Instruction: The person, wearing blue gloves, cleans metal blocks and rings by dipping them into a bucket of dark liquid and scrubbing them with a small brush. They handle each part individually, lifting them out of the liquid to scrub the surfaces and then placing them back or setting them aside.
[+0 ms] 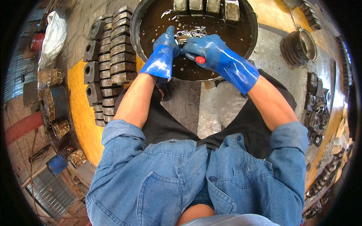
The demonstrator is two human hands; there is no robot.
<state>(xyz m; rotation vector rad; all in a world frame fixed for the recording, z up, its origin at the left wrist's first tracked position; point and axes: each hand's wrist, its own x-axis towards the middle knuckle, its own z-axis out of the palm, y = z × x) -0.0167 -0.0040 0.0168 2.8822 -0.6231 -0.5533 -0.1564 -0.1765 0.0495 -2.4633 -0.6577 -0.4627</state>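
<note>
Both my hands wear long blue rubber gloves and meet over a round dark basin (136, 39) of brown liquid. My left hand (167, 42) is closed on a small metal part (182, 38), its thumb pointing up. My right hand (205, 47) is wrapped round a tool with a red handle (200, 60). The handle's end sticks out below the fist; the tool's working end is hidden by the glove and the part. Beyond my hands, several shiny small metal pieces (198, 31) lie in the liquid. Blocky metal parts (213, 6) stand in a row at the basin's far side.
Rows of stacked metal blocks (122, 49) stand left of the basin, beside square parts with round holes (92, 71). A stack of metal rings (298, 47) sits to the right, above assorted machined parts (316, 109). A white sack (54, 39) and rusty cans (60, 128) are at far left.
</note>
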